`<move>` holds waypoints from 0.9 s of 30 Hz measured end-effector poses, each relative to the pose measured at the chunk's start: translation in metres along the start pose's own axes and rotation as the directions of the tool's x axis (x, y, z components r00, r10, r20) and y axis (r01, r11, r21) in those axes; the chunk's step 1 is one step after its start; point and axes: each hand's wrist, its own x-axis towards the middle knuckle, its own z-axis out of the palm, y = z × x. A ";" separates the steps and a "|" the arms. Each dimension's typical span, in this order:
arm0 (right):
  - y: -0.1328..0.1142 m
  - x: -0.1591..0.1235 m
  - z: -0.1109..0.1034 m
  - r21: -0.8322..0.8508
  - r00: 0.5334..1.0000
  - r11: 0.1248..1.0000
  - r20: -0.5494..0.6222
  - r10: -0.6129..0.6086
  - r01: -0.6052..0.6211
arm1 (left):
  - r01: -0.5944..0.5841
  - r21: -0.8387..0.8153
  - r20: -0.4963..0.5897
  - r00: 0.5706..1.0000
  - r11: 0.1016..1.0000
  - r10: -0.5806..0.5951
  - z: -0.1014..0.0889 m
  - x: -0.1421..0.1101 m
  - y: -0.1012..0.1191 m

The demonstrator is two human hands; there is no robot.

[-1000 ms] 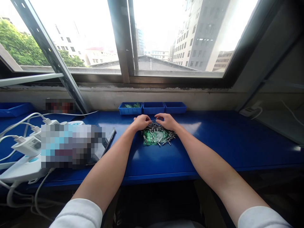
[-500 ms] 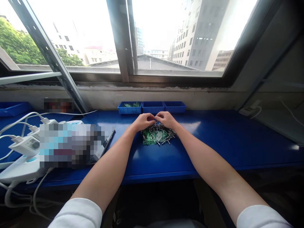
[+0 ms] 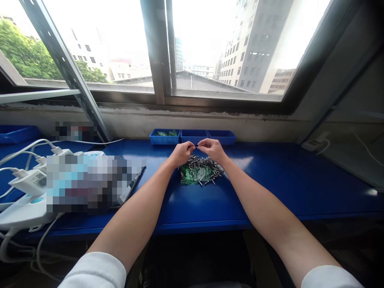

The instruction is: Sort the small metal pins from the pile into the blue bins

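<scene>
My left hand (image 3: 182,154) and my right hand (image 3: 214,150) meet above the blue table, fingertips pinched. Between them is a thin, dark metal pin (image 3: 196,147), with its ends hidden in the fingers. Just below and nearer to me lies a heap of similar short metal pins (image 3: 207,162), spread out loosely. Part of the heap rests on a crumpled green plastic bag (image 3: 190,175), which lies flat on the table.
Three joined blue bins stand behind my hands; the left bin (image 3: 165,140) contains green bags. To the left are a white power strip (image 3: 28,214) with plugged-in chargers, trailing cables and a blurred-out item. A metal shelf post (image 3: 70,76) rises by the window.
My fingertips have drawn slightly apart and lifted off the back of the heap, so the pin between them now shows. The view has shifted a little.
</scene>
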 end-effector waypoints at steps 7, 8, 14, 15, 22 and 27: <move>0.004 0.001 -0.006 -0.101 0.997 0.994 -0.070 0.042 -0.049 | 0.024 -0.011 -0.091 0.996 1.000 -0.025 0.003 0.003 -0.003; 0.007 0.002 -0.010 -0.162 0.992 0.985 -0.124 0.030 -0.050 | 0.057 -0.004 -0.132 0.990 0.998 -0.057 0.003 0.004 -0.005; 0.031 0.011 -0.047 -0.625 0.930 0.767 -0.351 -0.111 -0.144 | 0.262 0.053 -0.273 0.932 0.963 -0.239 -0.008 0.007 -0.018; 0.036 0.013 -0.052 -0.648 0.930 0.744 -0.353 -0.099 -0.167 | 0.281 0.065 -0.273 0.928 0.958 -0.254 -0.009 0.007 -0.020; 0.056 0.014 -0.059 -0.684 0.938 0.661 -0.333 0.096 -0.310 | 0.317 0.233 -0.105 0.948 0.919 -0.300 -0.007 0.005 -0.020; 0.043 0.009 -0.044 -0.683 0.945 0.703 -0.325 -0.046 -0.201 | 0.243 0.410 0.078 0.951 0.879 -0.300 -0.001 0.005 -0.016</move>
